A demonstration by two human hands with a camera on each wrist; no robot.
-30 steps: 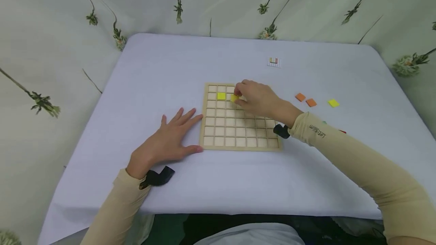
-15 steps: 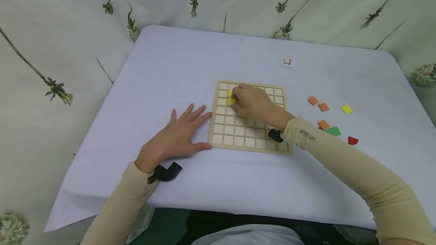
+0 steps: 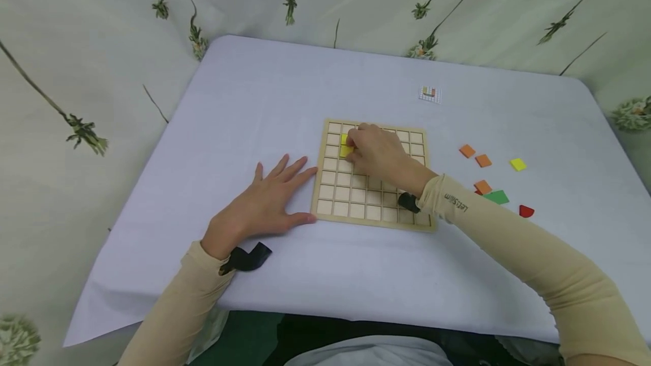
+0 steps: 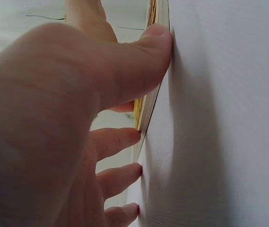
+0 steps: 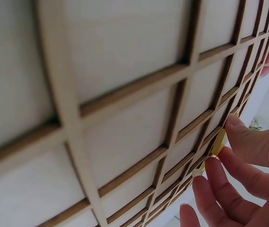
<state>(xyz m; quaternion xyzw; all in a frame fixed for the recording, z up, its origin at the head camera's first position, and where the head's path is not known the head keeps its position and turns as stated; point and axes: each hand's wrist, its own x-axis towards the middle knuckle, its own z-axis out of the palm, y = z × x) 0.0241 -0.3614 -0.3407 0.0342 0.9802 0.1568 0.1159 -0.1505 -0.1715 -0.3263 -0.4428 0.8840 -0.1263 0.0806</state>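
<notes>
A wooden grid board (image 3: 351, 212) with square cells lies on the white table. My left hand (image 3: 264, 208) rests flat with fingers spread at its left side; in the left wrist view the thumb (image 4: 148, 56) touches the board's edge. Over the upper left cells, my right hand (image 3: 378, 151) pinches a yellow square tile (image 5: 218, 143) between thumb and index finger, low against the grid. A second yellow tile (image 3: 343, 139) sits in the cell just above it, partly covered by the fingers. The right hand hides several cells.
To the board's right lie several orange tiles (image 3: 467, 151), a yellow tile (image 3: 518, 164), a green piece (image 3: 497, 197) and a red rounded piece (image 3: 526, 211). A small printed pattern card (image 3: 430, 94) lies beyond the board.
My right hand has brought the yellow tile left and down to the cell below the first yellow one. The head view has shifted. My left hand stays by the board.
</notes>
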